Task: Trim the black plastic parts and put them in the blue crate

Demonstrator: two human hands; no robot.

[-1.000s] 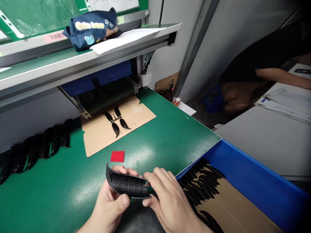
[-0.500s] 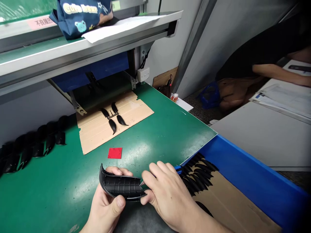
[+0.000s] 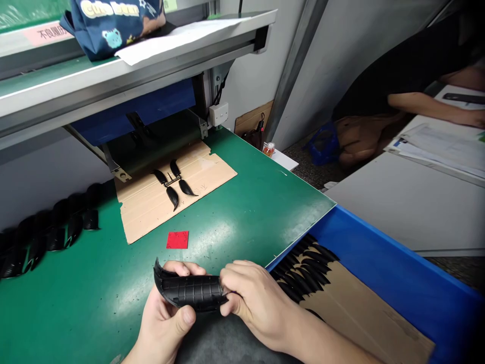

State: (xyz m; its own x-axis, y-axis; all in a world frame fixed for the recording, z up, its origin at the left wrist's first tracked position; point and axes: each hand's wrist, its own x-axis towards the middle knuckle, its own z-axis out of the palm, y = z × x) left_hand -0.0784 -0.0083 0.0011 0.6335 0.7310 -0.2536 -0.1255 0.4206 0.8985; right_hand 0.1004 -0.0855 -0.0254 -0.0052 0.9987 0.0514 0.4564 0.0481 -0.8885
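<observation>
Cradling a curved black shell (image 3: 191,292), the left hand (image 3: 166,318) holds it firmly, thumb along the near edge and fingers behind the far edge. The shell sits above the near side of the green table (image 3: 257,217), its gridded face towards the camera. At its right end, the right hand (image 3: 257,298) has thumb and fingers drawn close together; whether they pinch the shell or something small cannot be told.

Just to the right, a blue bin (image 3: 379,237) holds a cardboard liner (image 3: 364,303) with overlapping rows of curved black pieces (image 3: 308,270) on it. Beyond the hands lies a red square (image 3: 177,240). More black shells (image 3: 56,238) line the table's left side. On a cardboard sheet (image 3: 140,222), 4 leaf-shaped black parts (image 3: 173,196) are joined by a thin frame.

Above, a navy pouch (image 3: 94,35) rests on the shelf (image 3: 151,83); its contents are hidden. Past the table's far edge stands a small clear jar (image 3: 269,149) with something orange inside.
</observation>
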